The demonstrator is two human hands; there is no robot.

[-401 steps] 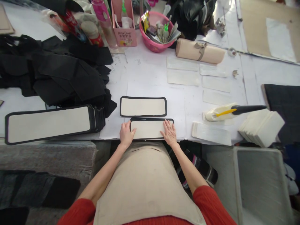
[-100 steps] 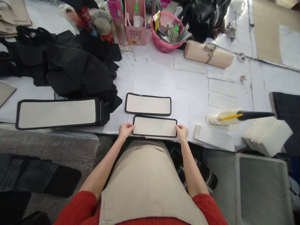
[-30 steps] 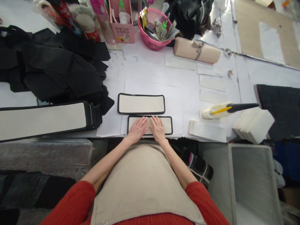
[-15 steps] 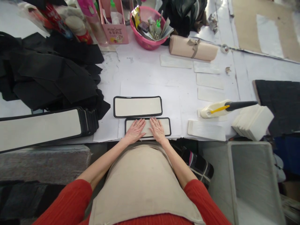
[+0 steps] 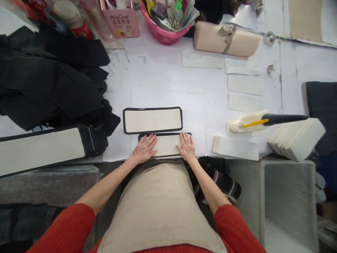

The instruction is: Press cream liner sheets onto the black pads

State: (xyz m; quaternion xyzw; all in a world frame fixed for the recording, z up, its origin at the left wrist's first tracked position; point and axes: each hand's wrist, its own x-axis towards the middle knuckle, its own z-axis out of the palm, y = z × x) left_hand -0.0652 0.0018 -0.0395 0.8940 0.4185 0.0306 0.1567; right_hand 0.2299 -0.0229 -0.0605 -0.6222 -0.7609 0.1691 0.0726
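A cream panel with a black border [image 5: 166, 144] lies at the table's front edge. My left hand [image 5: 144, 149] rests flat on its left end, fingers spread. On the right end my right hand [image 5: 187, 146] lies flat too, fingers pointing away from me. Both palms hide the panel's ends. Just behind it is a second black-edged cream panel [image 5: 152, 120], touched by neither hand. A long stack of similar black-edged pieces [image 5: 42, 149] lies at the left, beside a heap of black pieces [image 5: 50, 80].
White strips [image 5: 235, 147], a bottle with a yellow brush [image 5: 250, 123] and a white stack [image 5: 297, 138] are at the right. A pink basket [image 5: 167, 33] and a beige roll [image 5: 226, 39] sit at the back. Grey bins [image 5: 289, 163] stand below the table's front edge.
My hands have moved apart along the front panel, the left one leftward and the right one rightward. The camera view has shifted slightly, closer to the table.
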